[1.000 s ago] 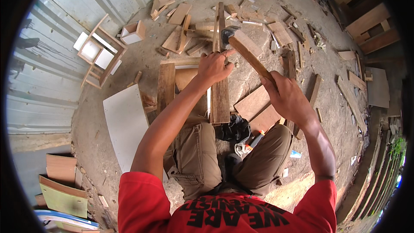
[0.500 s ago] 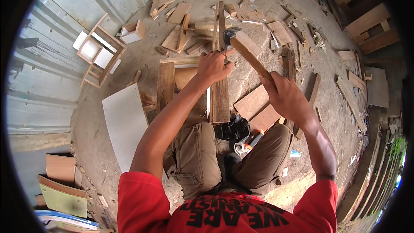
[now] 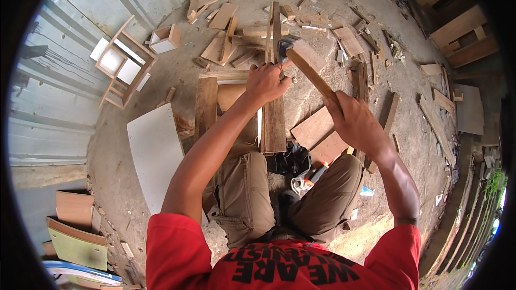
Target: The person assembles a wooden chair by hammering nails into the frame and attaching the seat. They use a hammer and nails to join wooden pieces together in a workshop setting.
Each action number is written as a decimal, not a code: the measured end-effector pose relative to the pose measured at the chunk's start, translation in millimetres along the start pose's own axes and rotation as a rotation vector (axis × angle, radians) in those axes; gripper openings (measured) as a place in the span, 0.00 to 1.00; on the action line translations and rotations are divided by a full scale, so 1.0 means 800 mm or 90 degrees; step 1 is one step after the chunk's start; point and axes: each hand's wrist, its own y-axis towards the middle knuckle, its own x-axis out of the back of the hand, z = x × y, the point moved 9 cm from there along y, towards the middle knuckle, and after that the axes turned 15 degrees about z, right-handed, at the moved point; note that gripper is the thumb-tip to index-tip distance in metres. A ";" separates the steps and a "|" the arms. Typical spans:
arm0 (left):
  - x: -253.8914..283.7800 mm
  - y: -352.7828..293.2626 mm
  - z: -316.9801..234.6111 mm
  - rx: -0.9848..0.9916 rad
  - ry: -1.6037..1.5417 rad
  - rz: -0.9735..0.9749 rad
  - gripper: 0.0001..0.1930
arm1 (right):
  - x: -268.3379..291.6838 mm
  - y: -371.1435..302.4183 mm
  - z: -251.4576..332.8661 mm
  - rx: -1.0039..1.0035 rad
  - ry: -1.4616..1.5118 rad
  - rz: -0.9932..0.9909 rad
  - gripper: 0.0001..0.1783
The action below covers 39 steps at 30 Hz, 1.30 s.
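Note:
My right hand (image 3: 359,121) is closed round the lower end of a hammer's wooden handle (image 3: 313,74). The dark hammer head (image 3: 285,48), slightly smeared, hovers by the upright boards just beyond my left hand. My left hand (image 3: 265,82) lies over the far right corner of a wooden frame (image 3: 206,102), gripping it, with thumb and forefinger pointing right. Some of its fingers are hidden behind the wood. A thick plank (image 3: 274,126) runs along the frame's right side toward my knees. Whether a nail is under the hammer cannot be made out.
A white panel (image 3: 156,156) lies to the left, near a small wooden chair-like frame (image 3: 126,67) and an open box (image 3: 165,38). Brown boards (image 3: 314,127) and a black plastic bag (image 3: 293,160) lie by my knees. Wood offcuts (image 3: 349,41) litter the floor; a metal wall (image 3: 48,113) stands left.
The hammer has shifted very slightly, with its head a touch lower and the right hand a little to the left. My left hand stays on the frame.

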 end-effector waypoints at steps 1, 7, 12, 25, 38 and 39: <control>0.000 0.002 0.001 0.012 0.000 0.012 0.26 | -0.001 0.001 0.002 0.025 -0.044 0.009 0.17; -0.003 0.003 0.000 -0.007 0.028 -0.032 0.27 | -0.013 -0.005 0.003 0.059 -0.097 -0.034 0.18; -0.001 0.001 0.006 0.029 0.009 0.083 0.36 | -0.002 -0.003 0.000 -0.041 0.106 -0.052 0.18; 0.004 0.029 0.079 0.083 -0.521 0.402 0.62 | -0.201 0.003 -0.046 -0.178 0.419 -0.227 0.40; -0.023 0.094 0.069 0.113 -0.563 0.159 0.15 | -0.235 0.015 -0.063 -0.155 0.576 -0.164 0.36; -0.021 0.097 0.076 0.108 -0.517 0.141 0.16 | -0.231 0.016 -0.060 -0.156 0.567 -0.157 0.36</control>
